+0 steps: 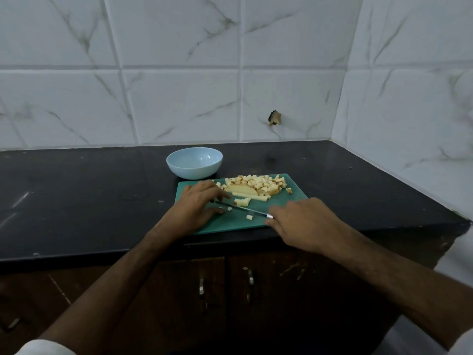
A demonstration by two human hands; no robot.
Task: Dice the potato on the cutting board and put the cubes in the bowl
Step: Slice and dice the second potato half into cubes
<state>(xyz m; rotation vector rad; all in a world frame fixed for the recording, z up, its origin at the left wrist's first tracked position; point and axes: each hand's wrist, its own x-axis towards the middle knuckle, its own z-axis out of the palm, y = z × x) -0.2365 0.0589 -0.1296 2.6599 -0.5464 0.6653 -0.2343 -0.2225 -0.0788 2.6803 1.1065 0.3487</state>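
A green cutting board (294, 196) lies near the counter's front edge. A pile of potato cubes (258, 184) sits on its far half, with an uncut potato slice (242, 190) and a strip (252, 198) just in front. A few loose cubes (242, 201) lie near the knife (243, 208), whose blade runs low across the board. My right hand (304, 222) holds the knife's handle, which it hides. My left hand (197, 206) rests flat on the board's left side, fingers straight and reaching the blade's tip. The light blue bowl (194, 171) stands empty behind the board.
The black counter (89, 196) runs left and right, meeting tiled walls at the back and right. Brown cabinet doors with metal handles (201, 286) are below the front edge.
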